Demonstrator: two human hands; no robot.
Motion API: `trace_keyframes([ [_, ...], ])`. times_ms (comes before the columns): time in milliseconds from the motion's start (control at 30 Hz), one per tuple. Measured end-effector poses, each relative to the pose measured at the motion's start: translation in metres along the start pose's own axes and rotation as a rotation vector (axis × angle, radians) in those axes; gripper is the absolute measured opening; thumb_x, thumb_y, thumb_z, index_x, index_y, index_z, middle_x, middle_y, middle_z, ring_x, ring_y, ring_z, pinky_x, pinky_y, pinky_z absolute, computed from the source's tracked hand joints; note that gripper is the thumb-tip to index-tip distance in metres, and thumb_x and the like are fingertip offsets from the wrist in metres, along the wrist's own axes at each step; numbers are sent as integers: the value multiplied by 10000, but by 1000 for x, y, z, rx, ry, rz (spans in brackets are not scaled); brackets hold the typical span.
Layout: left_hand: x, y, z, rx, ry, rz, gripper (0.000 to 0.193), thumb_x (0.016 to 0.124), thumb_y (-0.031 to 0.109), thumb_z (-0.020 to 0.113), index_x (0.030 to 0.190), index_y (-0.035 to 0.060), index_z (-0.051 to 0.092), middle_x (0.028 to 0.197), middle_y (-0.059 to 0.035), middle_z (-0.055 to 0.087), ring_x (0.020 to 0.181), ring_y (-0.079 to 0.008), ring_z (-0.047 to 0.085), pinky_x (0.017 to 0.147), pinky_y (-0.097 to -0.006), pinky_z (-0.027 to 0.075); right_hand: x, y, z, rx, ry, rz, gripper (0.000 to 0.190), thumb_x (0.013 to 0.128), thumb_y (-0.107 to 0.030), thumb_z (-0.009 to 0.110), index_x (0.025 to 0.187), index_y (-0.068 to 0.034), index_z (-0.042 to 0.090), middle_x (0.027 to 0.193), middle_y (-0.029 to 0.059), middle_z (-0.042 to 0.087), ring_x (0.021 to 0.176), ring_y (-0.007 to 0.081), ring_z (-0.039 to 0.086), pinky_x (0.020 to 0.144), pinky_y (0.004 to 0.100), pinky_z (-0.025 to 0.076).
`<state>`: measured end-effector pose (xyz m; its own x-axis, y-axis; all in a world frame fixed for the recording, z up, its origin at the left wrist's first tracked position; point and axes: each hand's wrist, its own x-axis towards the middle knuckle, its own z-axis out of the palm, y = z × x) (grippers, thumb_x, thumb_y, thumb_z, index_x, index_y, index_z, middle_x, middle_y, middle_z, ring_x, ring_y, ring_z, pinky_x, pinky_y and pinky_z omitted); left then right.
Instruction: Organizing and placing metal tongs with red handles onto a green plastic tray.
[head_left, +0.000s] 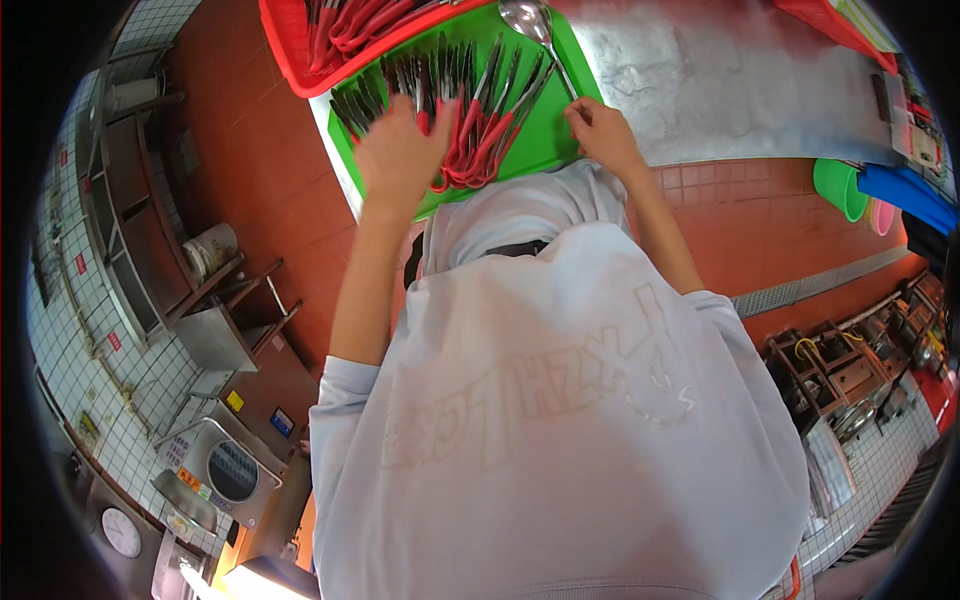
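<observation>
Before me lies a green tray (525, 154) holding several metal tongs (480, 124) with red handles. The tongs fan out side by side, dark tips pointing away from me. Over the left part of the row is my left hand (397, 154), blurred, its fingers among the tongs. Whether it grips any of them is hidden. My right hand (604, 135) pinches the handle end of a large metal serving spoon (529, 22). The spoon's bowl points away from me, at the tray's far edge.
A red tray (289, 64) with more red-handled tongs stands beyond the green one. Both rest on a metal worktable (675, 90). Another red container (840, 30) is at the far right. Green bucket (838, 187) below right; metal shelving (142, 217) at left.
</observation>
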<state>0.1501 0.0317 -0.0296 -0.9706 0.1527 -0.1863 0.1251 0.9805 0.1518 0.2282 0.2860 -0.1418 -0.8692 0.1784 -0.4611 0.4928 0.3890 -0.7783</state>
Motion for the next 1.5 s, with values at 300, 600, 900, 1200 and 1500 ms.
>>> trace_keyframes([
  [300, 106, -123, -29, 23, 291, 17, 590, 870, 586, 609, 1151, 68, 644, 1145, -180, 647, 1062, -352, 632, 899, -455, 499, 12, 10, -13, 58, 51, -2, 264, 934, -262, 536, 997, -42, 668, 777, 167, 683, 608, 252, 663, 614, 370, 513],
  [600, 179, -131, 10, 161, 214, 28, 870, 839, 747, 508, 1391, 75, 493, 1243, -262, 574, 1147, -476, 547, 969, -523, 463, 7, -14, 18, 68, -118, -70, 245, 942, -247, 546, 1008, -41, 661, 731, 164, 667, 585, 272, 656, 589, 387, 499],
  [900, 192, -99, 19, 149, 147, 87, 799, 835, 735, 535, 1359, 132, 561, 1307, -267, 521, 1204, -454, 505, 1014, -517, 408, 15, -22, 20, 50, -70, -40, 246, 948, -260, 562, 996, -40, 660, 718, 150, 671, 600, 289, 654, 594, 406, 492],
  [1200, 217, -84, 37, 246, 321, 151, 658, 832, 613, 642, 1126, 25, 666, 1303, -192, 541, 1221, -394, 483, 1021, -500, 388, 25, -21, 17, 23, -54, -58, 258, 952, -261, 560, 1017, -24, 640, 751, 152, 674, 566, 283, 646, 592, 407, 492],
  [1500, 128, -97, -65, 43, 95, -54, 495, 839, 506, 679, 1067, 67, 662, 954, -203, 694, 948, -398, 661, 802, -478, 516, 7, -16, -6, 149, 29, 18, 188, 935, -178, 543, 998, -38, 652, 750, 130, 678, 535, 219, 645, 573, 344, 500],
])
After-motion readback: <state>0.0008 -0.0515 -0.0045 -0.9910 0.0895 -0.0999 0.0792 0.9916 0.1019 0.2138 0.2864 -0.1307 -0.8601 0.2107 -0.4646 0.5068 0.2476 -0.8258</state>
